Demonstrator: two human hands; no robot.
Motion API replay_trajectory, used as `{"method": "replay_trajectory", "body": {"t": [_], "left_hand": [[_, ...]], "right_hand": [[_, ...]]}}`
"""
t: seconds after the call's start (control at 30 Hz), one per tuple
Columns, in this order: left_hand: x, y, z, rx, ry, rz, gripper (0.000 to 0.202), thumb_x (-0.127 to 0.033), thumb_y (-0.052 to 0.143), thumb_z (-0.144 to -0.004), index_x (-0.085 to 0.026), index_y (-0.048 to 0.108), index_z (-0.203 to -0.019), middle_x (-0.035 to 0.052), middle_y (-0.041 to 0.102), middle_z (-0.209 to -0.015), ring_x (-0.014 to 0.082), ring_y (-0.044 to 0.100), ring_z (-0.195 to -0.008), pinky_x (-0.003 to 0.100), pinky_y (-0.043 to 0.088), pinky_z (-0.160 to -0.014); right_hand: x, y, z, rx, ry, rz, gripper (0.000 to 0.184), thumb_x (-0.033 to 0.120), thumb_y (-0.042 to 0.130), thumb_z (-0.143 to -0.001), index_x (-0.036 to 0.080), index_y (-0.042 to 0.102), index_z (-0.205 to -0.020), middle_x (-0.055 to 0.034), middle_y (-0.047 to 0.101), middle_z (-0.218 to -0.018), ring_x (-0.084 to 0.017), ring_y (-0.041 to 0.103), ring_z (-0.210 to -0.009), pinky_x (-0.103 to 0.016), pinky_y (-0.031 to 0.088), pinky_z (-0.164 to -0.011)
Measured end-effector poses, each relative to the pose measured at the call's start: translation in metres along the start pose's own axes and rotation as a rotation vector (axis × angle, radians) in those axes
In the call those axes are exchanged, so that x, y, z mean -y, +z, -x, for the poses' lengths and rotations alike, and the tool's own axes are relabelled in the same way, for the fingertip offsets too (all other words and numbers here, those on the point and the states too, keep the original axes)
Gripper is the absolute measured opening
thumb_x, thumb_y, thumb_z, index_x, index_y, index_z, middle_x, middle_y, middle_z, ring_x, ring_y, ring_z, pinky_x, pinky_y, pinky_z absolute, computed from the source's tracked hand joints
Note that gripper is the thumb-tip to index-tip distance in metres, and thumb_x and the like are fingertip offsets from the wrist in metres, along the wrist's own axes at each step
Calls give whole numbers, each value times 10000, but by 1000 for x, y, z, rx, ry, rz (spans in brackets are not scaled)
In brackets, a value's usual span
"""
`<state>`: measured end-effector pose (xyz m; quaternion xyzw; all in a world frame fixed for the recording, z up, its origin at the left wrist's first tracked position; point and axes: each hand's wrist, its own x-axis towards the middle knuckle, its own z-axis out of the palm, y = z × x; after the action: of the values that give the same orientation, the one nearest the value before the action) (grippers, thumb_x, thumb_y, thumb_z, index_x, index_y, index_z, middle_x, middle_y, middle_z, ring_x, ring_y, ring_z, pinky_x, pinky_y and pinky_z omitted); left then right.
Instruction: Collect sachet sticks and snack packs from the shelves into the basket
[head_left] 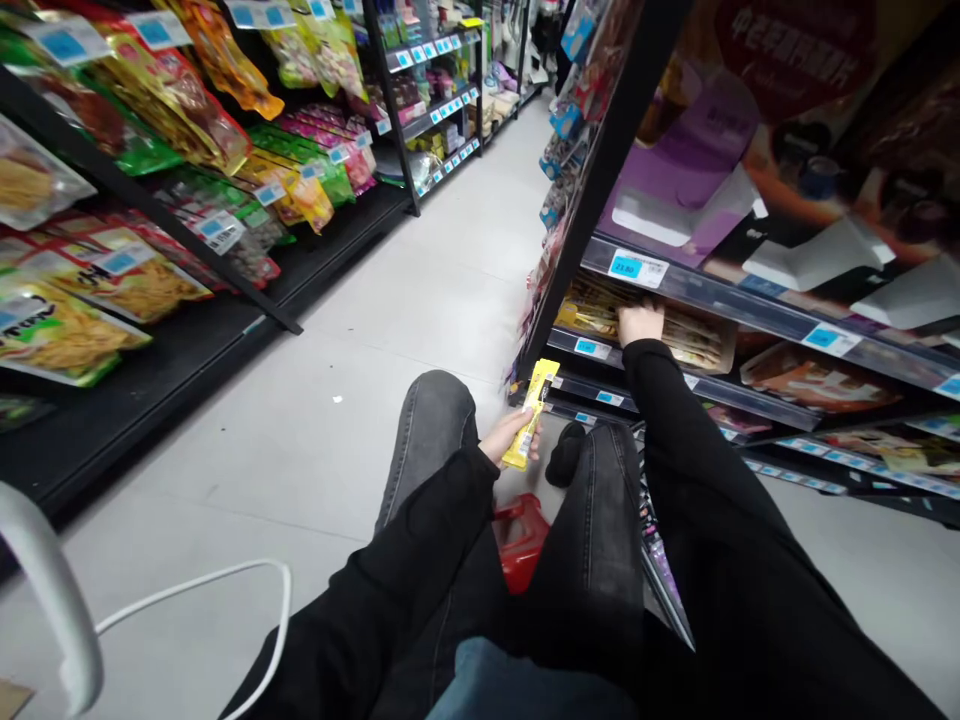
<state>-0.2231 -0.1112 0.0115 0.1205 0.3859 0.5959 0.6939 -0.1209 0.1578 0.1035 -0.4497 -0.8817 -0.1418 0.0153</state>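
My left hand is closed around a narrow yellow snack packet, held above my knees. The packet has dark and white printing too small to read. On the right, my right hand reaches into a low shelf compartment among upright snack packets. Its back and knuckles show, but the fingertips are hidden in the compartment, so I cannot tell whether it grips one. More yellow-brown packets stand just left of that hand.
A shelf edge with price tags runs just above my right hand. Between my legs is a red plastic object. Bagged snacks fill the left rack. A white cable curves at lower left. The aisle floor stretches ahead.
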Motion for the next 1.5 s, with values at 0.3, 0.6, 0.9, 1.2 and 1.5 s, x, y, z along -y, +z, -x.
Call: {"method": "replay_trajectory", "body": {"t": [0.3, 0.6, 0.9, 1.2, 1.5], "left_hand": [[-7, -2, 10, 206, 66, -96, 900, -294, 666, -777, -337, 59, -1440, 67, 594, -1040, 79, 574, -534, 190, 448, -401], [-5, -7, 8, 173, 115, -130, 774, -282, 642, -784, -361, 218, -1426, 135, 432, -1328, 40, 544, -520, 201, 448, -387], [-6, -7, 3, 96, 57, -85, 604, -600, 428, -845, -284, 368, -1356, 103, 553, -1140, 47, 492, -447, 192, 380, -338], [7, 1, 10, 272, 124, -260, 692, -634, 584, -719, -181, 543, -1240, 98, 616, -1080, 192, 594, -839, 287, 453, -727], [15, -3, 4, 167, 65, -429, 846, -204, 808, -478, -199, 485, -1260, 102, 477, -1340, 249, 479, -1159, 299, 390, -909]], "right_hand": [[-17, 18, -7, -65, -103, 80, 314, 211, 394, -890, 150, 691, -971, -168, 650, -1008, -283, 486, -1043, -439, 282, -909], [-18, 11, 28, -235, 9, 62, 358, 164, 298, -924, 125, 633, -1042, -172, 623, -1034, -168, 545, -700, -286, 329, -603], [-16, -17, 125, -737, -6, -707, 152, 270, 527, -871, 186, 651, -843, -82, 681, -964, -190, 629, -957, -352, 484, -880], [54, -14, 196, -375, 84, -1548, 33, 194, 672, -736, 189, 643, -721, -37, 646, -821, -162, 635, -835, -339, 536, -789], [80, 16, 193, -245, 175, -1580, 57, 241, 596, -755, 190, 608, -734, -49, 609, -865, -176, 605, -901, -367, 505, -868]]}}
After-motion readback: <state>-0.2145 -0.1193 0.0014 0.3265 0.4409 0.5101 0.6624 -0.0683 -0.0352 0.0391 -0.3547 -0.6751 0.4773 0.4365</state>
